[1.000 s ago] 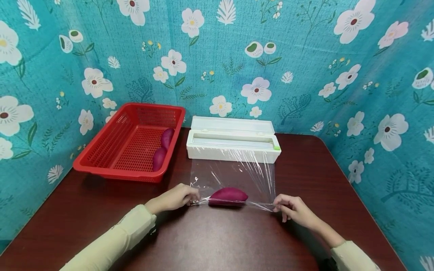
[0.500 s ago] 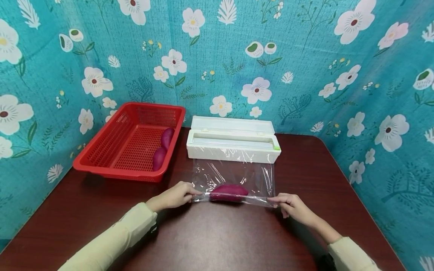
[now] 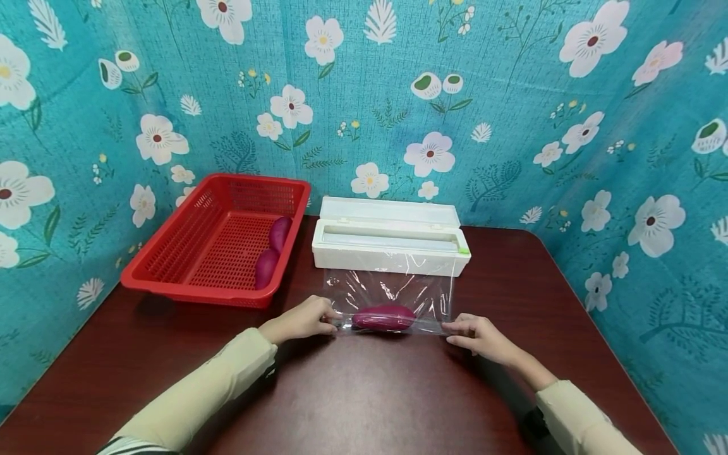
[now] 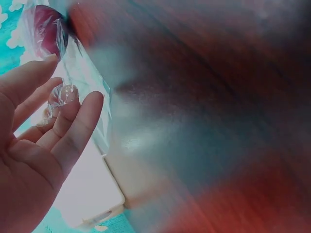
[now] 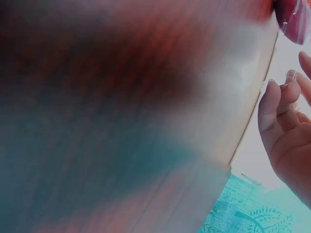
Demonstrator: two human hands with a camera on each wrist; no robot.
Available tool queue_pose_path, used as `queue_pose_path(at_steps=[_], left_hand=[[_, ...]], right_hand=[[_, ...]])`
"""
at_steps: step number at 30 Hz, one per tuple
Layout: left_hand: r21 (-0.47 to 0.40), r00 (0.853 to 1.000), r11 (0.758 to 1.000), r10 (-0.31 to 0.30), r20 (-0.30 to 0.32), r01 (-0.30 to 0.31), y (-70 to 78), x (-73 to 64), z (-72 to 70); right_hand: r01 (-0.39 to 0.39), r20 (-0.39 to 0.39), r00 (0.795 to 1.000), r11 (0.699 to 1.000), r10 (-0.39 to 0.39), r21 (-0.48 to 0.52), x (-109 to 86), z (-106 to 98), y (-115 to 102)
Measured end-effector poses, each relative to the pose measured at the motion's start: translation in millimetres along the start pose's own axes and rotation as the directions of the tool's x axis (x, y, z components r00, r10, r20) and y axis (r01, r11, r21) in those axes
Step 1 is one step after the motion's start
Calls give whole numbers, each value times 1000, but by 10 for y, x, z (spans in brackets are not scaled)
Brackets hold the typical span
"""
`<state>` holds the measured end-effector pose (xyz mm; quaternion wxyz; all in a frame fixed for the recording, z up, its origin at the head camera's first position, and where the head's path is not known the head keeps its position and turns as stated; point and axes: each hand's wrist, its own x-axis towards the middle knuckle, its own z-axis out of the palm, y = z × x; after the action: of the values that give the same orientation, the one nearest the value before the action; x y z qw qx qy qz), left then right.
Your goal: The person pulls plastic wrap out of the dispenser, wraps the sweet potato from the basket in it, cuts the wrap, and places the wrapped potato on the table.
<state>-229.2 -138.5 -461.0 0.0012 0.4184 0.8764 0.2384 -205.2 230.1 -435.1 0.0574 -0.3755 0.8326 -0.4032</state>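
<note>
A purple sweet potato lies under clear cling film, whose near edge is folded over it. The film runs back to a white cling film dispenser with its lid raised. At the film's left edge is my left hand; in the left wrist view its thumb stands apart from the fingers, and crumpled film clings to a fingertip. My right hand touches the film's right edge, its thumb apart from the forefinger. The right wrist view shows a bit of film on the fingertips.
A red plastic basket stands at the back left, with two more purple sweet potatoes along its right side. The dark wooden table meets a blue flowered cloth behind. A green cutter tab sits on the dispenser's right end.
Both hands have moved a little away from the body, bringing the film's near edge over the sweet potato, which has shifted slightly towards the dispenser. The right thumb and forefinger have parted.
</note>
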Motion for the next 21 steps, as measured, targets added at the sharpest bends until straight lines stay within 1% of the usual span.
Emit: queue_pose_path(at_steps=[4, 9, 11, 13, 17, 19, 21], left_hand=[[-8, 1000, 1000, -13, 4, 13, -32, 34, 13], [7, 1000, 1000, -19, 15, 19, -73, 85, 12], [13, 999, 999, -32, 26, 32, -81, 117, 12], [-8, 998, 998, -61, 33, 62, -83, 150, 16], [-9, 993, 994, -109, 44, 109, -81, 209, 44], [-7, 991, 992, -125, 56, 125, -76, 233, 64], [-5, 988, 990, -138, 69, 139, -67, 255, 82]], right_hand=[[-18, 17, 1000, 1000, 19, -18, 70, 24, 115], [-55, -12, 998, 998, 54, -35, 166, 80, 389], [-60, -28, 998, 997, 59, -52, 219, 99, 472], [-50, -42, 998, 994, 46, -93, 282, 117, 513], [-45, -62, 997, 987, 35, -155, 393, 156, 531], [-68, -63, 996, 983, 58, -172, 437, 177, 527], [-108, -58, 993, 977, 99, -185, 478, 196, 521]])
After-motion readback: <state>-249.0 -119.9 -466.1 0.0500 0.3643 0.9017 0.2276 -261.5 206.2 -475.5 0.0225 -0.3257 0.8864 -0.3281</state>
